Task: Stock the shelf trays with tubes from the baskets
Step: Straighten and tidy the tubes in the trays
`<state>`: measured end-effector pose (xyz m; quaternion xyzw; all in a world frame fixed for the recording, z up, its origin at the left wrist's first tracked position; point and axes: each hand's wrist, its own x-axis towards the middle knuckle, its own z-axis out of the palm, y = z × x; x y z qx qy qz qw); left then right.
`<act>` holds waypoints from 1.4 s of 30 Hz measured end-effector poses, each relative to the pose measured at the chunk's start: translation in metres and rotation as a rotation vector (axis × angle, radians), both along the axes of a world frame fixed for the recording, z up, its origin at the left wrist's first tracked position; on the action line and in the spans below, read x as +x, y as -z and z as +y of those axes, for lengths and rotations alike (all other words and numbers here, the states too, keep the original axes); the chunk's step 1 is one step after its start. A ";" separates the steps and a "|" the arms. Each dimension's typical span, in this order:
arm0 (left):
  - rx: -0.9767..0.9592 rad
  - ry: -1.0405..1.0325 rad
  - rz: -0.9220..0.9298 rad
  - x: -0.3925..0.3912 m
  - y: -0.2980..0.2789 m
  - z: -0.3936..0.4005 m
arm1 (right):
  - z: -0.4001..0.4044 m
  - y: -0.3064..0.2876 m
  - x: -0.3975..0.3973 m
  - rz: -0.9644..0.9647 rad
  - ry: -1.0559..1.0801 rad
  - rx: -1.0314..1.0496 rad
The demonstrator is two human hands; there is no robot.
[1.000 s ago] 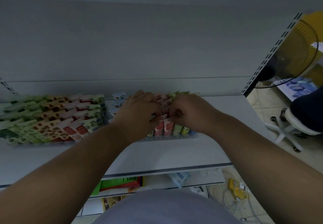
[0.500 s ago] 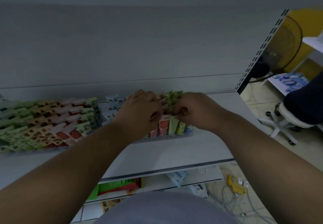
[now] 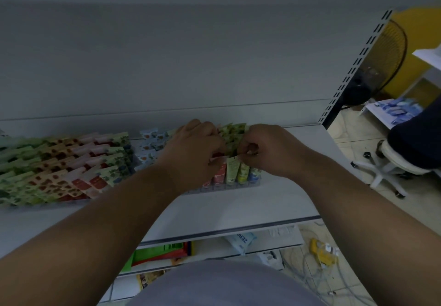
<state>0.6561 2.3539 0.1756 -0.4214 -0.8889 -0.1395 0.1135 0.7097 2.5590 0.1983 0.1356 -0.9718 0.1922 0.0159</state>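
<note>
Head view: only view, looks down at a grey shelf (image 3: 238,207), both arms reaching in.
Left hand (image 3: 193,152): curled, fingers pressed into the red tubes (image 3: 220,174) at the middle of the right tray (image 3: 229,187); whether it pinches one, cannot tell.
Right hand (image 3: 267,150): fingers bent in a pinch at the top of a green tube (image 3: 232,170) in the near row; grip looks closed on it, thumb hidden.
Tubes: stand cap-down in rows, green, yellow and blue ones at the near right end, pale ones (image 3: 150,143) at the far left of the same tray.
Left tray (image 3: 59,201): packed full with slanted tubes, green, orange, red.
Baskets: not in view.
Progress: left tray looks done; right tray mostly filled, hands seem to be seating or straightening one tube. Left to do: cannot tell how many tubes remain, since no basket shows.
Clutter: lower shelf with packs (image 3: 162,253), fan (image 3: 381,59) and chair (image 3: 391,162) far right, cables on floor.
</note>
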 end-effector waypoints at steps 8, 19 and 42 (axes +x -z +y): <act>0.029 0.005 -0.025 -0.002 0.003 0.007 | -0.008 0.000 -0.005 -0.030 -0.054 0.081; 0.279 -0.058 0.027 0.015 0.003 -0.003 | -0.007 -0.029 0.006 0.064 0.101 -0.147; 0.353 -0.152 -0.139 0.080 0.021 0.010 | -0.006 -0.035 0.039 -0.083 0.048 -0.518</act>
